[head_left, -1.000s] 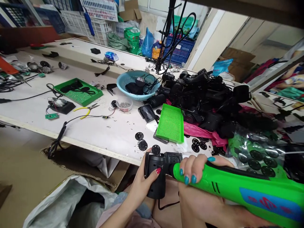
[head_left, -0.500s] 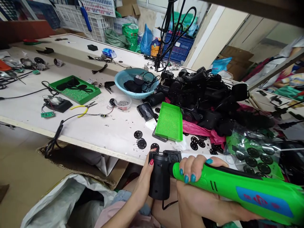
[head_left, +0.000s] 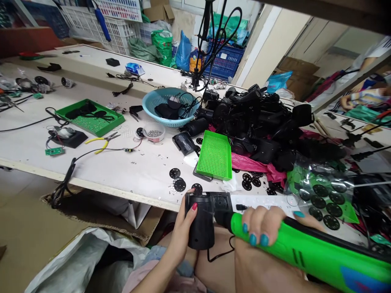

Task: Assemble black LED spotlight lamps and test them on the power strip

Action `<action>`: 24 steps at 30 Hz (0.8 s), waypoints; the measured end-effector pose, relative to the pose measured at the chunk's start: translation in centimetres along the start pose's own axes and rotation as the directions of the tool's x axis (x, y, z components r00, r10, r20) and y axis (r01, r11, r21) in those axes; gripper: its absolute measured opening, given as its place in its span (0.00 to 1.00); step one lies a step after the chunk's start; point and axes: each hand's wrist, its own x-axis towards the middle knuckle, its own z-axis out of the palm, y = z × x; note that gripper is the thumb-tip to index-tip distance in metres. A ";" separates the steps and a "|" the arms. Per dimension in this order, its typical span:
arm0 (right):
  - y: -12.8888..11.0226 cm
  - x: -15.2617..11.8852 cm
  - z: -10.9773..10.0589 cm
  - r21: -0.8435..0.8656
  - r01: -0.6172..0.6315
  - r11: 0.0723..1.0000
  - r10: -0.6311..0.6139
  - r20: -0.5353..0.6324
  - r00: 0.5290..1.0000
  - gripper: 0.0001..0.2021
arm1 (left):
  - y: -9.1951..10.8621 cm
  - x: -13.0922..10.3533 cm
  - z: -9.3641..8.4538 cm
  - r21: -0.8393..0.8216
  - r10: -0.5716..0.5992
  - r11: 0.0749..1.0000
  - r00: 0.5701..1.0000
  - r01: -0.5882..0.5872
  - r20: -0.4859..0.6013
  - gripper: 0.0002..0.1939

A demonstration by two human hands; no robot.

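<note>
My left hand (head_left: 182, 228) is closed around a black cylindrical housing (head_left: 200, 224) at the table's front edge, its thumb with a red nail on the side. A thin black cable hangs from the housing's bottom. My right hand (head_left: 269, 228) is wrapped round a bright green power tool (head_left: 308, 248). The tool's black tip points left at the housing, with a small gap between them. Behind the housing lies a black rectangular part (head_left: 222, 200). Several black perforated discs (head_left: 179, 184) rest on the table just beyond my left hand.
A green perforated tray (head_left: 214, 155) lies ahead, beside a large pile of black devices (head_left: 259, 118). Farther left are a blue basket (head_left: 171, 106), a cup of screws (head_left: 154, 133), yellow pliers (head_left: 102, 142) and a green tray (head_left: 90, 118). Bagged discs (head_left: 320, 195) sit at right.
My right hand and the green tool have moved right, away from the housing. My left hand still holds the housing, which sits slightly farther left in view. The camera view has shifted a little.
</note>
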 end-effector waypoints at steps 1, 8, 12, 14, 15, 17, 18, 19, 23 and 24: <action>0.0 0.2 -1.0 -0.018 -0.011 1.000 0.011 0.040 0.999 0.19 | 0.2 0.0 0.0 -0.042 -0.007 0.999 1.000 0.006 -0.015 0.31; 0.5 0.4 -2.2 -0.054 -0.020 0.998 0.019 -0.022 1.000 0.19 | 0.7 -0.3 0.2 -0.139 0.011 0.990 1.000 -0.012 -0.013 0.33; 0.1 -0.7 -0.1 -0.010 -0.058 0.998 0.056 -0.132 0.990 0.12 | 0.2 -0.9 0.3 -0.118 0.017 0.993 1.000 -0.013 0.026 0.33; -0.1 -1.1 0.5 -0.009 -0.039 0.999 0.037 -0.151 0.988 0.11 | -0.1 -1.3 0.5 -0.105 0.023 0.994 1.000 -0.023 -0.002 0.34; 0.0 -1.2 0.5 -0.013 -0.027 1.000 0.024 -0.155 0.988 0.11 | -0.2 -1.5 0.6 -0.106 0.029 0.994 0.999 -0.030 -0.017 0.35; 0.3 -1.0 -0.1 -0.007 0.009 1.000 -0.010 -0.129 0.992 0.10 | -0.4 -1.7 0.7 -0.125 0.042 0.991 0.999 -0.044 -0.024 0.37; 0.6 -0.8 -0.8 0.009 0.035 0.999 -0.034 -0.080 0.996 0.09 | -0.5 -1.7 0.7 -0.145 0.044 0.988 0.999 -0.045 -0.012 0.38; 1.0 -0.5 -1.7 0.030 0.064 0.998 -0.064 -0.003 0.998 0.08 | -0.5 -1.6 0.6 -0.172 0.045 0.984 0.999 -0.043 0.008 0.38; 2.3 0.4 -5.8 0.032 0.142 0.989 -0.145 0.238 0.960 0.04 | -0.6 -0.8 -0.2 -0.321 0.030 0.947 0.988 0.021 0.154 0.35; 2.5 0.5 -6.5 0.007 0.143 0.990 -0.140 0.233 0.962 0.05 | -0.6 -0.5 -0.5 -0.358 0.008 0.931 0.980 0.064 0.198 0.35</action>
